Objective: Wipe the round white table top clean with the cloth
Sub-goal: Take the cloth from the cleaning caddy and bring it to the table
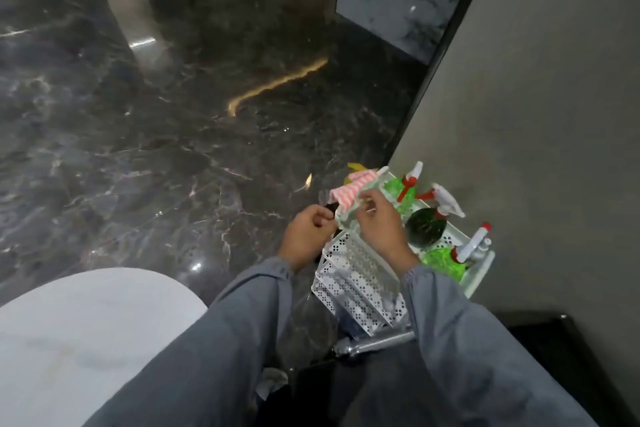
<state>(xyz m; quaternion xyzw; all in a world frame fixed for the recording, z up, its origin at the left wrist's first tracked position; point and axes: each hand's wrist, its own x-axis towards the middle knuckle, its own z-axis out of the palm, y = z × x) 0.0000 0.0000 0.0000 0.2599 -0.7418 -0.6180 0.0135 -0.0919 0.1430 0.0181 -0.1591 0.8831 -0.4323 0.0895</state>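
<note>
Sleeves [239, 315] reach over the caddy [360, 281]. Striped cloth [344, 195] drapes along its far rim, just beyond the right grip [375, 218], whose curled fingertips meet its edge; whether they pinch, I cannot tell. Left grip [308, 230], curled likewise, sits alongside. Counter [86, 340] lies back-left.

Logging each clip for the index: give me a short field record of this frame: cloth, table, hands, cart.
stage: wiping not yet begun
cloth: pink-and-white striped, draped over the rim of the cart
table top: round, white, at lower left, apart from both hands
left hand: fingers curled beside the cloth; grip unclear
right hand: at the cloth's edge; grip unclear
cart: white, perforated, holding spray bottles
</note>
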